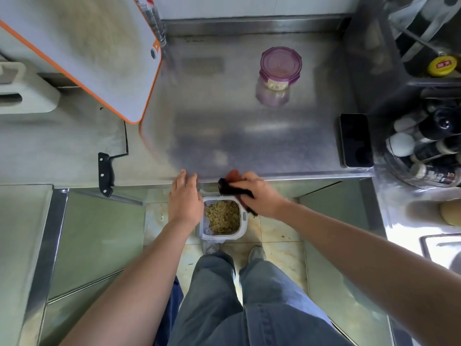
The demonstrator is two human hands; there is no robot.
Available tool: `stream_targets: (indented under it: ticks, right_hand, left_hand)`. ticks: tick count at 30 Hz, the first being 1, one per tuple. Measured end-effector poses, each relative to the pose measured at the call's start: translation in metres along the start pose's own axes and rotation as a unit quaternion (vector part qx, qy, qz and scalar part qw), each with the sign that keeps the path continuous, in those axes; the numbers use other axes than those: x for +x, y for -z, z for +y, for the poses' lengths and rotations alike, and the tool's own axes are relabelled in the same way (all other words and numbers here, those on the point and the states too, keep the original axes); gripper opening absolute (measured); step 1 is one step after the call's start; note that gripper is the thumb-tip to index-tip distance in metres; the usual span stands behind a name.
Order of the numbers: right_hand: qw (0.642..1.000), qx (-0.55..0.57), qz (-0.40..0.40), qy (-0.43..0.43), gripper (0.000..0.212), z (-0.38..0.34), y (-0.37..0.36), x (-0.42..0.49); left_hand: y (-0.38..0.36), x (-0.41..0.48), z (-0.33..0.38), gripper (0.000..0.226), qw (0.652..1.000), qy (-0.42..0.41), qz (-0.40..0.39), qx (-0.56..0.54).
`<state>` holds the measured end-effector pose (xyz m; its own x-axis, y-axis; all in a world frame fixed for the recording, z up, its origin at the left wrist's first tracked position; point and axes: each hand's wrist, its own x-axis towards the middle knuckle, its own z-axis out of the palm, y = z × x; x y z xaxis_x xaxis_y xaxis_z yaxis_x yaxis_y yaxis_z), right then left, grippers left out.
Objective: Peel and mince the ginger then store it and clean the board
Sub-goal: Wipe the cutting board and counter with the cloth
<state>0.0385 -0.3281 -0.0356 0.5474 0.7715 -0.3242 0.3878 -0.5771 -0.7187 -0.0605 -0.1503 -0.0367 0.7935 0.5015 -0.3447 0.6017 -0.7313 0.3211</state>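
Looking straight down at a steel counter (249,136) here. The right hand (259,193) is at the front edge of it, bottom centre of the frame, with its fingers curled tight round a dark cloth (228,186) that has a bit of red poking out the top. The cloth sits right on the lip of the counter. The left hand (185,198) is just beside it to the left, palm down, fingers straight and close together with nothing in them, fingertips up at the counter edge. Can't tell if they actually touch the metal. Between and below the two hands there's a small white bin (224,237) on the floor, full of yellowish-green scraps. The round container (280,63) with the purple clip lid is shut and stands well back on the counter, upper centre-right, with pale stuff in the bottom that looks like the minced ginger. The cutting board (82,51), grey with an orange rim, is off in the upper left, tilted up. The knife (106,173) lies at the left, black handle hanging over the front edge. A dark phone (355,139) lies flat at the right, next to a rack of bottles (424,141).
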Motion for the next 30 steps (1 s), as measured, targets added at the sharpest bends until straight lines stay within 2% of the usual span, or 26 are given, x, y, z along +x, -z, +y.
stream_targets:
  ticks: [1,3,5,7,9,16,20,24,26,28,30]
  right_hand:
    - [1.0,0.01,0.003,0.011,0.043,-0.005,-0.001,-0.001]
    - [0.99,0.052,0.132,-0.002,0.044,-0.009,0.001,0.001]
    - [0.953,0.073,0.285,-0.068,0.047,-0.003,0.006,0.001]
    - [0.93,0.062,0.334,-0.141,0.054,0.006,0.004,-0.002]
    - [0.94,0.031,0.297,-0.164,0.061,0.007,-0.008,-0.006]
    - [0.975,-0.028,0.185,-0.122,0.066,-0.035,-0.052,0.037]
    - [0.988,-0.11,0.102,-0.032,0.067,-0.05,-0.067,0.058]
    - [0.963,-0.265,0.007,0.054,0.081,-0.053,-0.064,0.057]
    - [0.932,-0.348,-0.057,0.09,0.069,-0.051,-0.054,0.051]
    - [0.905,-0.398,-0.121,0.084,0.055,-0.042,-0.045,0.042]
    - [0.911,-0.381,-0.131,0.083,0.05,-0.035,-0.034,0.031]
  left_hand:
    - [0.001,-0.001,-0.002,0.055,1.0,0.001,0.002,-0.001]
    - [0.003,-0.003,-0.007,0.055,1.0,0.001,0.009,-0.002]
    - [0.004,-0.004,-0.012,0.054,1.0,0.011,0.015,-0.011]
    - [0.005,-0.005,-0.017,0.054,0.999,0.025,0.017,-0.021]
    - [0.006,-0.007,-0.021,0.054,0.999,0.033,0.015,-0.028]
    - [0.013,-0.008,-0.042,0.053,0.999,0.04,0.016,-0.028]
    - [0.02,-0.005,-0.058,0.052,0.998,0.05,0.025,-0.039]
    - [0.024,0.0,-0.066,0.052,0.997,0.053,0.028,-0.037]
    - [0.025,0.002,-0.067,0.051,0.998,0.051,0.027,-0.039]
    - [0.025,0.002,-0.065,0.05,0.998,0.045,0.026,-0.041]
    - [0.026,0.003,-0.061,0.049,0.998,0.036,0.029,-0.039]
